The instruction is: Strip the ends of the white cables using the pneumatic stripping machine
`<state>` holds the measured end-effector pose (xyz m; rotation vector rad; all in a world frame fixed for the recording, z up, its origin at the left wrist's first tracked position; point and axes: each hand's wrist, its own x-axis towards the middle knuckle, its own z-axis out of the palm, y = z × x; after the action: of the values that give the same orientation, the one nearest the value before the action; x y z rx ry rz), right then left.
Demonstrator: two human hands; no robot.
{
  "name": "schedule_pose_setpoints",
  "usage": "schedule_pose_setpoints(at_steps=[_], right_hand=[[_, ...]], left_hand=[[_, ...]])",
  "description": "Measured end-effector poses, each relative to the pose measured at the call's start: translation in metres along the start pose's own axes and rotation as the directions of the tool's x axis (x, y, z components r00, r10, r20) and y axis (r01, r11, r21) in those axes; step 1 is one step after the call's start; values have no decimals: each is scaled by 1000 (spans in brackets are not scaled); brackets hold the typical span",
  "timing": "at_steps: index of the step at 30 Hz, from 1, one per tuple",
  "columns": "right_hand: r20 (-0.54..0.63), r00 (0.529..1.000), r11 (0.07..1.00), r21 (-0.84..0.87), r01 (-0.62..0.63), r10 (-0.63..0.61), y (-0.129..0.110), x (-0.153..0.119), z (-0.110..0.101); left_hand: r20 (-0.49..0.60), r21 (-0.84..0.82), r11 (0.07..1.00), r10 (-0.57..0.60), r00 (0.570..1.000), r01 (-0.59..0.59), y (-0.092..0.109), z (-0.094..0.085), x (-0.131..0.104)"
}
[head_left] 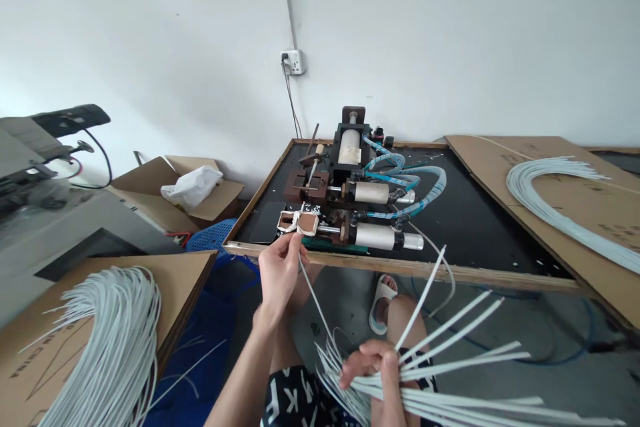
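Observation:
My left hand [285, 260] pinches a single thin white cable [313, 293] near its end, right at the front jaws [299, 222] of a pneumatic machine [350, 193]. The jaws are brown blocks with whitish wrapping, and the cable's tip is hidden there. Over my lap, my right hand [377, 373] is closed around a bundle of white cables [450, 373]. Their ends fan out to the right, and more of their length hangs below the fingers. The single cable runs down from my left hand toward this bundle.
A large pile of white cables [125, 320] lies on cardboard [185, 273] at left. Another bundle [555, 213] rests on a cardboard sheet [480, 153] at right. The black table has a wooden edge [450, 271]. An open box [150, 193], blue stool [213, 235] and grey machine [30, 147] stand left.

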<state>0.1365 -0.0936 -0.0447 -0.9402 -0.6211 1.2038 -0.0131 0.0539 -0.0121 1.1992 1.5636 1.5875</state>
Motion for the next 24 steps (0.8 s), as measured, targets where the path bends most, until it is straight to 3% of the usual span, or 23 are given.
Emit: schedule_pose_setpoints(at_steps=[6, 11, 13, 14, 15, 16, 17, 18, 19, 20, 24], right_hand=[[-43, 999, 994, -110, -18, 13, 10, -1, 2], [-3, 1000, 998, -54, -23, 23, 25, -3, 3], [17, 1000, 998, -63, -24, 25, 31, -6, 5], [26, 999, 997, -73, -28, 30, 34, -9, 5], [31, 999, 996, -83, -36, 39, 36, -11, 6], [30, 998, 995, -91, -48, 51, 37, -14, 6], [28, 998, 994, -95, -60, 63, 38, -16, 6], [24, 997, 993, -96, -68, 71, 38, -18, 6], [18, 997, 993, -94, -76, 78, 38, -19, 5], [15, 996, 992, -92, -86, 87, 38, -20, 5], [-12, 993, 984, -128, -122, 121, 40, -24, 3]], left_hand=[[-39, 30, 1000, -4, 999, 5, 0, -3, -1], [-130, 117, 993, 44, 990, -29, 5, -12, -36], [-17, 123, 987, 109, 994, -106, 8, -17, -54], [128, 125, 979, 145, 981, -161, 9, -18, -61], [319, 126, 968, 167, 933, -217, 10, -18, -66], [520, 123, 954, 174, 836, -275, 11, -16, -70], [684, 116, 936, 167, 710, -332, 12, -13, -71], [784, 106, 916, 162, 599, -386, 12, -9, -71], [828, 99, 897, 165, 535, -430, 11, -5, -69], [833, 98, 882, 180, 523, -461, 11, -1, -67], [715, 40, 919, 248, 654, -392, 21, 5, -65]])
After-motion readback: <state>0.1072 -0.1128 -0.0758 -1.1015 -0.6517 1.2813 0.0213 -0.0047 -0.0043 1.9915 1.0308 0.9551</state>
